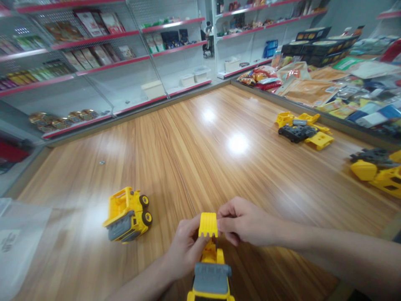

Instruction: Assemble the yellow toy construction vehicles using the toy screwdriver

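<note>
Head view: a toy digger (212,272) is at bottom centre, over the wooden table (150,167); the left hand (184,248) grips its arm by the bucket (208,224). The right hand (239,221) curls at the bucket's side, pinch unclear. Probably light, stiff, smooth plastic; joints may be fragile, body safer to hold. Print on translucent plastic (26,228) unreadable.
</note>
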Available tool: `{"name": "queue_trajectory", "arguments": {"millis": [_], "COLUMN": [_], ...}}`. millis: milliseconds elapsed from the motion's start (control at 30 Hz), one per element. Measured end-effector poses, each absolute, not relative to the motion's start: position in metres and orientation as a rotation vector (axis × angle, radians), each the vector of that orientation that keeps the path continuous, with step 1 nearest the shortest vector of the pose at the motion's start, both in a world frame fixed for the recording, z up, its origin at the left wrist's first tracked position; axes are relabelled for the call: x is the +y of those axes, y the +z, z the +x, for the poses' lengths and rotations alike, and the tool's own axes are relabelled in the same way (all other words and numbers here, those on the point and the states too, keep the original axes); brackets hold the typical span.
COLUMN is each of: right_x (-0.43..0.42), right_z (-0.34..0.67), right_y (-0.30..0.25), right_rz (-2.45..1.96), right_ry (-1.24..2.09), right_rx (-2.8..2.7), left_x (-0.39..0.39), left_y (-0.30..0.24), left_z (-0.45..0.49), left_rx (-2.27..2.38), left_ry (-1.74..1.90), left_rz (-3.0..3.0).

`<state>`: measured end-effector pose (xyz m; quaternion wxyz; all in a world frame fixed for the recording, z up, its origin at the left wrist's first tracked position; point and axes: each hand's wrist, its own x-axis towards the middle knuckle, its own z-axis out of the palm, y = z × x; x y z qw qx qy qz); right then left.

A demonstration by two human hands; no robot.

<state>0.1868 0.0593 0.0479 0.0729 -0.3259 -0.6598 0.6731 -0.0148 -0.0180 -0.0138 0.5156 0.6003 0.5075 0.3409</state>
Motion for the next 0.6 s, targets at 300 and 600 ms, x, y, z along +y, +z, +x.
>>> {"name": "queue_trajectory", "arguments": {"millis": [300, 600], "right_x": [0.054, 0.055], "right_z": [0.193, 0.189], "right_y": [0.043, 0.053], "right_rz": [-0.659, -0.947], "right_ry": [0.794, 1.583], "right_rx": [-2.564, -2.320], "left_x": [-0.016, -0.018], "left_y": [-0.009, -0.010], "left_z": [-0.013, -0.016], "left_rx": [1.169, 1.166], "left_ry": [0.830, 0.817], "left_rz": [1.438, 1.568]}}
